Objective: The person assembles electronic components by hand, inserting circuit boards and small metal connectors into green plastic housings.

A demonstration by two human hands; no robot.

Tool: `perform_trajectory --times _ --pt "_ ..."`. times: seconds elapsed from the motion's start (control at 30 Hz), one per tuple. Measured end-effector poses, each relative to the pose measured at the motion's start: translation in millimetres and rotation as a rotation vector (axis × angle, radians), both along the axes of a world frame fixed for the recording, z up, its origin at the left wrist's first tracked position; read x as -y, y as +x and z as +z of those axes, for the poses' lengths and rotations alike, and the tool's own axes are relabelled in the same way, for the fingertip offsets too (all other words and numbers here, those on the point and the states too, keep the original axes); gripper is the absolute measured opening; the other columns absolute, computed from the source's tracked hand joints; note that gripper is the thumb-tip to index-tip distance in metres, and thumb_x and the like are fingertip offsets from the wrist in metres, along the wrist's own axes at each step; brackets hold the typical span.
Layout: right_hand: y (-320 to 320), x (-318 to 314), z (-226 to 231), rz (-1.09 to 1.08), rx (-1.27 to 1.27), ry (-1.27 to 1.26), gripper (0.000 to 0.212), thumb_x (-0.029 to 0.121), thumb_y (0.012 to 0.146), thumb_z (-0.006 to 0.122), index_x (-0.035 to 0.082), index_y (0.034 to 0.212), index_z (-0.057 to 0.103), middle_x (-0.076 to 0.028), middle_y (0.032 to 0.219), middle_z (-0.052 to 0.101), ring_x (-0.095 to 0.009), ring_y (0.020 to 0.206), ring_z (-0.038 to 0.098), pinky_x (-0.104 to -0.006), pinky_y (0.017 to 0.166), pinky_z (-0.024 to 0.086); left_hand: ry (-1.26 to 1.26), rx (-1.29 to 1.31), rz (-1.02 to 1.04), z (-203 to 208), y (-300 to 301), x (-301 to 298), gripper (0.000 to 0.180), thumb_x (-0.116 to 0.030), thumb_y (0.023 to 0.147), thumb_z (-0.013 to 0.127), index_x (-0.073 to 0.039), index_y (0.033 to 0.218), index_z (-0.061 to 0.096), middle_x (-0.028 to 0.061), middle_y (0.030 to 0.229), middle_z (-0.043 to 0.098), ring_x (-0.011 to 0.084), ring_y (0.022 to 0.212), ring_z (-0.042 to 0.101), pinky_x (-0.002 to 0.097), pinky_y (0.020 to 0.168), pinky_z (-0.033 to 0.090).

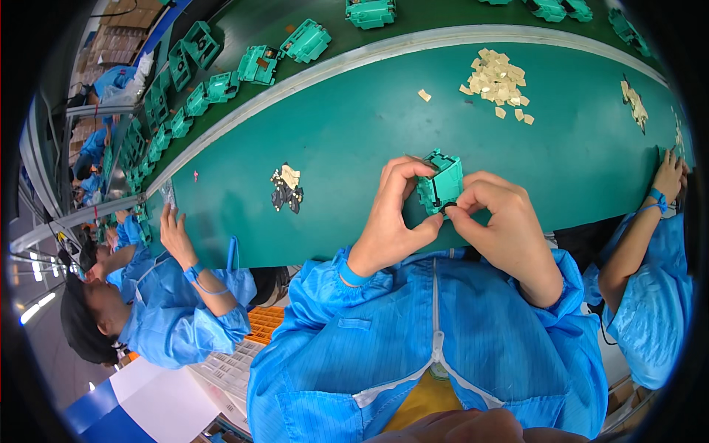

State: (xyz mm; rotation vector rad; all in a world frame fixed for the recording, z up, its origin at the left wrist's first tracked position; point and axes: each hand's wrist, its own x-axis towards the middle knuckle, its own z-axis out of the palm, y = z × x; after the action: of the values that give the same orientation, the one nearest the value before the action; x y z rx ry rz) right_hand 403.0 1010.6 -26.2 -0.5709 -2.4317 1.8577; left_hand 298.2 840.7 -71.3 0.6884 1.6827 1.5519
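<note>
My left hand [391,214] grips a green plastic housing [446,179] from its left side, fingers over the far edge and thumb near the lower corner. The boxy housing is tilted and held just above the green table. At its near corner, my right hand [502,214] pinches a small black part [448,207] between thumb and forefinger, against the housing. Fingertips hide much of that part, so its exact kind cannot be told.
A pile of cream-coloured small pieces [496,77] lies beyond my hands; black and cream bits [287,187] lie left. Behind a metal rail [295,83], a conveyor carries several green housings [306,40]. Co-workers in blue sit left [177,310] and right [650,288].
</note>
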Motion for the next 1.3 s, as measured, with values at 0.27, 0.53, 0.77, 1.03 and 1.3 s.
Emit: perform_trajectory --times 0.27,0.53,0.77,1.03,1.3 --pt "1 1 -2 -0.003 -0.015 -0.001 0.012 -0.001 0.082 0.074 -0.005 0.081 0.062 -0.013 0.087 0.066 -0.027 0.072 0.071 -0.0355 0.064 0.056 -0.01 -0.013 0.009 1 0 -1 0.062 0.014 0.071 0.063 -0.006 0.128 0.048 0.0107 0.131 0.042 0.0257 0.134 0.042 0.0479 0.12 0.033" --pt "0 -10 -23 -0.114 0.001 -0.302 0.031 -0.005 0.087 0.071 0.001 0.105 0.047 -0.01 0.087 0.068 -0.014 0.075 0.069 -0.029 0.067 0.055 0.02 0.094 -0.001 3 -2 -2 0.062 0.013 0.073 0.065 -0.005 0.131 0.049 0.0103 0.131 0.042 0.0251 0.133 0.043 0.0479 0.118 0.035" --pt "-11 -20 -27 -0.124 0.03 -0.701 0.031 -0.004 0.092 0.07 0.005 0.107 0.046 -0.007 0.09 0.071 -0.007 0.079 0.065 -0.0224 0.067 0.049 0.023 0.166 -0.004 8 -6 -1 0.067 0.009 0.077 0.072 -0.004 0.139 0.048 0.0104 0.138 0.041 0.0253 0.135 0.043 0.046 0.117 0.036" --pt "-18 -24 -49 -0.198 -0.109 -1.071 0.029 0.007 0.098 0.065 0.006 0.123 0.05 -0.009 0.104 0.071 -0.014 0.095 0.068 -0.0307 0.085 0.053 -0.095 -0.592 0.061 26 -6 -6 0.074 -0.011 0.072 0.088 -0.001 0.138 0.057 0.0157 0.138 0.057 0.0378 0.127 0.052 0.0465 0.106 0.044" --pt "-29 -29 -50 -0.211 -0.053 -1.239 0.038 0.007 0.096 0.069 0.002 0.13 0.053 -0.016 0.119 0.069 -0.02 0.102 0.069 -0.0322 0.088 0.055 -0.111 -0.791 0.12 43 -15 -3 0.071 -0.012 0.07 0.087 -0.002 0.135 0.06 0.0138 0.132 0.058 0.0366 0.116 0.055 0.0458 0.1 0.046"
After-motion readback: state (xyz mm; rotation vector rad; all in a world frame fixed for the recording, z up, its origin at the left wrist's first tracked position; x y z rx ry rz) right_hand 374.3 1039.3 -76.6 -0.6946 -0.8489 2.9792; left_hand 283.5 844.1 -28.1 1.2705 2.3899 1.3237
